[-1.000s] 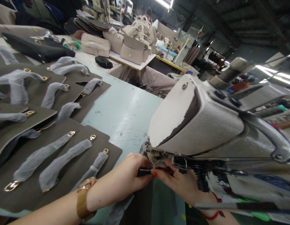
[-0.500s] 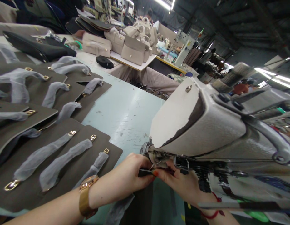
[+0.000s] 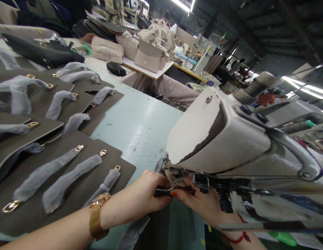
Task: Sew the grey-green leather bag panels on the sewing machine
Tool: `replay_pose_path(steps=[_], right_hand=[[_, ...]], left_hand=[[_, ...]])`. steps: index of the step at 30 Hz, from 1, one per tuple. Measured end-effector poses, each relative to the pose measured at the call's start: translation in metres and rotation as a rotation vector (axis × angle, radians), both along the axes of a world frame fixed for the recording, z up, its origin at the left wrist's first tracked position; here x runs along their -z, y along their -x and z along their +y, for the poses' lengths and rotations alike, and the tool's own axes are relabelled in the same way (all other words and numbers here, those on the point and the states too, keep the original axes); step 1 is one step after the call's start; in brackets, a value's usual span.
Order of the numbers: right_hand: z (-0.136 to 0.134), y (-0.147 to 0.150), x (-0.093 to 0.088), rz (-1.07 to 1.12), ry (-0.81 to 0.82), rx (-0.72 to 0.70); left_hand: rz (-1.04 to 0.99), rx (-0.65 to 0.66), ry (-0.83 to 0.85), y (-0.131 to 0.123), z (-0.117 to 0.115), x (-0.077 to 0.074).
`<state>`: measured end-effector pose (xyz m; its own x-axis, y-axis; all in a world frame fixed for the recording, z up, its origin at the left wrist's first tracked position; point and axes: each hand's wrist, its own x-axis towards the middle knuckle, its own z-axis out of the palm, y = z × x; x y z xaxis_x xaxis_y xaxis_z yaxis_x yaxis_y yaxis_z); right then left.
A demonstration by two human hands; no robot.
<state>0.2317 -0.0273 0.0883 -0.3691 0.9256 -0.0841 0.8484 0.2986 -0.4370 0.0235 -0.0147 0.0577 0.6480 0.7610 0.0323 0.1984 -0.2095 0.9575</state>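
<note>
Little change is noted: a dark strip is still pinched by the left hand and right hand under the sewing machine, its position apparently kept steady.

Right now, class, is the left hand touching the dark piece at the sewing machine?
Touching. The head view shows the left hand pinching the dark piece, with no gap between them.

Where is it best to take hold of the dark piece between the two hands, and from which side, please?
Probably by the left end of the dark piece, coming from the left with a thumb-and-finger pinch, as the left hand does. The piece looks thin, its edge is exposed there, and the machine head looms over the right.
</note>
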Motion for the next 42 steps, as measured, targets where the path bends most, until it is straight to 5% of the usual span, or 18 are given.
replay_pose_path(steps=[14,20,28,37,42], right_hand=[[-0.006,-0.017,0.023,-0.197,-0.153,0.014],[-0.007,-0.006,0.020,-0.185,-0.108,0.038],[-0.033,-0.006,0.019,0.365,0.040,0.157],[-0.081,0.050,0.072,0.739,0.214,0.498],[-0.094,0.065,0.093,0.814,0.134,0.646]], left_hand=[[-0.028,0.014,-0.008,-0.004,0.002,0.003],[-0.028,0.008,0.034,-0.004,0.002,0.005],[-0.004,-0.022,0.081,0.005,-0.001,0.011],[-0.015,-0.063,0.077,0.019,-0.005,0.022],[0.072,-0.187,0.043,0.036,-0.007,0.038]])
